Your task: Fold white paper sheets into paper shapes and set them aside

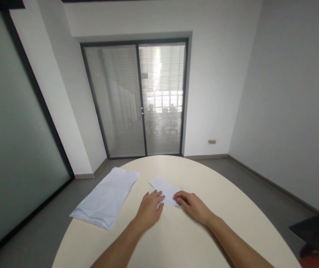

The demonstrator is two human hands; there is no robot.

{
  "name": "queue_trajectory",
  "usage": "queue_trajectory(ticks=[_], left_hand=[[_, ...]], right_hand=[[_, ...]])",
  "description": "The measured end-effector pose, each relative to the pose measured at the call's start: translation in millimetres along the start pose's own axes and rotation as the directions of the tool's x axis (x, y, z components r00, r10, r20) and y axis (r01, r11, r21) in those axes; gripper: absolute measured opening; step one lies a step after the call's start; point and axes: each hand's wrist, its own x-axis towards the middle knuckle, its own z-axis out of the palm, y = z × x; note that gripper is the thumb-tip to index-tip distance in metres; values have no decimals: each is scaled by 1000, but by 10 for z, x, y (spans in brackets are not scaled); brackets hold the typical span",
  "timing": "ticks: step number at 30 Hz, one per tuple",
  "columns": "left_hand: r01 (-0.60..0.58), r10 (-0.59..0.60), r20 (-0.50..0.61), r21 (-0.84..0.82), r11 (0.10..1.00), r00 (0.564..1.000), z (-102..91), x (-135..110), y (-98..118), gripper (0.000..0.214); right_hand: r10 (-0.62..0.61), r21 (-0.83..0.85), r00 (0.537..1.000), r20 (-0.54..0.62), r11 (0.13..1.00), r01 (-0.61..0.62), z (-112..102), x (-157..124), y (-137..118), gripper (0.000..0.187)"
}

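Frosted glass partition (9, 141) fills the left of the frame, dark-framed. A sliding glass door (137, 100) with lowered blinds stands at upper centre.

A rounded cream surface (176, 238) takes up the lower middle, and both our forearms come in over it from the bottom edge.

A loose stack of white sheets (106, 197) lies at lower left of the surface, its near corner reaching the rim. It is apart from our hands.

A dark seat (315, 230) shows at the lower right corner, off the surface.

A small folded white sheet (163, 186) lies flat near centre frame, just right of the stack.

Our left hand (150, 208) lies palm down, fingers spread a little, with the tips pressing the sheet's near left edge. Our right hand (193, 206) has its fingers bent, the tips on the sheet's near right corner. We cannot tell whether it is pinching or only pressing.

A wall socket (211, 142) sits low on the far wall, right of the door.
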Motion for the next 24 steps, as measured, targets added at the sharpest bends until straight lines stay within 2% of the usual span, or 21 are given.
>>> queue_trajectory(ticks=[4, 10, 18, 20, 24], left_hand=[[0, 0, -12, 3, 1000, 1000, -7, -9, 3, 39], [-1, 2, -40, 13, 1000, 999, -39, -10, -24, 39], [-89, 93, -76, 59, 994, 993, -68, 14, -85, 37], [-130, 135, -51, 82, 988, 990, -115, 17, -83, 38], [-223, 215, 70, 145, 964, 974, -218, 29, -39, 31]], right_hand=[[-55, -33, 997, 55, 998, 56, -8, -21, 18, 26], [-72, -70, 996, 49, 995, 75, 18, -46, 52, 30], [-143, -109, 987, 73, 983, 151, 16, -71, 9, 35], [-149, -113, 986, 79, 981, 157, 14, -71, -3, 35], [-140, -116, 987, 81, 982, 149, 14, -65, -8, 34]])
